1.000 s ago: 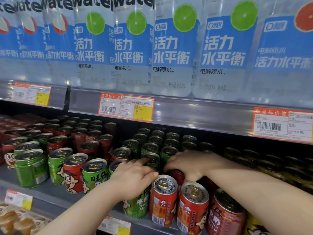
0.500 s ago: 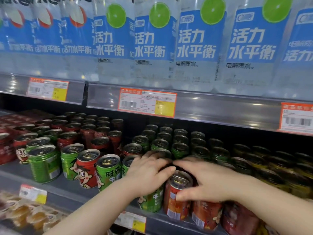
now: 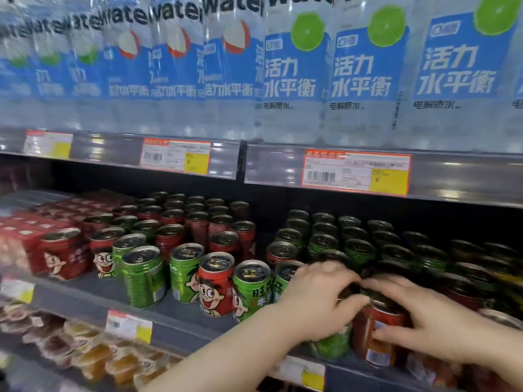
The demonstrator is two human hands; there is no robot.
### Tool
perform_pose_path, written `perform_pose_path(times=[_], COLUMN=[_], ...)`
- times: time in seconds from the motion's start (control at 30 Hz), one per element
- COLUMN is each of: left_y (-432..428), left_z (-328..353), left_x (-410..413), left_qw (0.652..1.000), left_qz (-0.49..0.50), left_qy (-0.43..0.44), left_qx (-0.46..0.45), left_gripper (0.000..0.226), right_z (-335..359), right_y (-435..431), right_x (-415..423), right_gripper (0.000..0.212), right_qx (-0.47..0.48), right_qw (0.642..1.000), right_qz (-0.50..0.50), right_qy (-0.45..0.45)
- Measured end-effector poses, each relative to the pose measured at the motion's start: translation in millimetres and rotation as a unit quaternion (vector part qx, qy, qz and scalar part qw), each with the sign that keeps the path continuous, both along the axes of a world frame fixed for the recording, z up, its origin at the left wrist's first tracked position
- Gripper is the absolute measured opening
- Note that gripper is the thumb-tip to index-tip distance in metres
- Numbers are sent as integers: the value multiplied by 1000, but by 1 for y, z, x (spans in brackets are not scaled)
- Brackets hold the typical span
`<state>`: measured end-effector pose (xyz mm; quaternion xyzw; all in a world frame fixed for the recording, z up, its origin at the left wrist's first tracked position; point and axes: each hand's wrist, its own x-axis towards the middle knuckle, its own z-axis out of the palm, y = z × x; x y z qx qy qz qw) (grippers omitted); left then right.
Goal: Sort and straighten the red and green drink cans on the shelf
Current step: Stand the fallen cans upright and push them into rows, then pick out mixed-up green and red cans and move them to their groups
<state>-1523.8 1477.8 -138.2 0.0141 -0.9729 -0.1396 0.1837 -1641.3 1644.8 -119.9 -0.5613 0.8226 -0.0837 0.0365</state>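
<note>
Red and green drink cans stand mixed on the middle shelf (image 3: 93, 299). At the front edge my left hand (image 3: 314, 302) curls over the top of a green can (image 3: 331, 345), of which only the lower part shows. Right beside it, my right hand (image 3: 418, 318) grips a red can (image 3: 373, 338) from the top and side. Left of my hands stand a green can (image 3: 252, 290), a red can with a cartoon face (image 3: 215, 284) and more green cans (image 3: 144, 275). Green cans (image 3: 353, 241) fill the rows behind my hands.
Large water bottles (image 3: 291, 75) line the shelf above, with price tags (image 3: 356, 174) on its rail. Red cartons (image 3: 19, 236) sit at the far left of the can shelf. Packaged cups (image 3: 85, 352) lie on the shelf below. Dark and yellowish cans (image 3: 481, 264) stand at the right.
My view has swung to the left, so the cans and my hands sit further right in the frame. Both hands stay on the same two front cans, the right one lower on the red can.
</note>
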Motion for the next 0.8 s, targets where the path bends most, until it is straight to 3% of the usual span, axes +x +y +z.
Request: perform_pose_path(times=[0.1,0.3,0.4,0.47,0.57,0.63,0.8], left_y=[-14,-50,-66,-74,-87,-96,-112], left_z=[4,3,3,2,-3,-3,-7], left_x=[4,28,45,60,86,105,145], left_qw=[999,988,978,972,965,956,935], left_qz=[37,144,191,219,255,290,354], left_qy=[20,48,77,84,52,28,-7], left_qx=[-7,-28,-25,-23,-32,-21,-18], left_gripper=[59,37,39,50,67,72,60], right_z=[3,16,20,22,22,20,9], right_y=[0,-24,-48,-67,-97,-119,-155], right_x=[5,25,35,45,63,74,99], right_gripper=[86,106,108,102,68,65,66], right_qx=[-15,-51,-56,-44,-34,-35,-49], right_qw=[1000,999,998,997,996,994,992], right_qz=[-18,-13,17,50,83,104,116], right_qy=[-19,2,25,26,17,10,13])
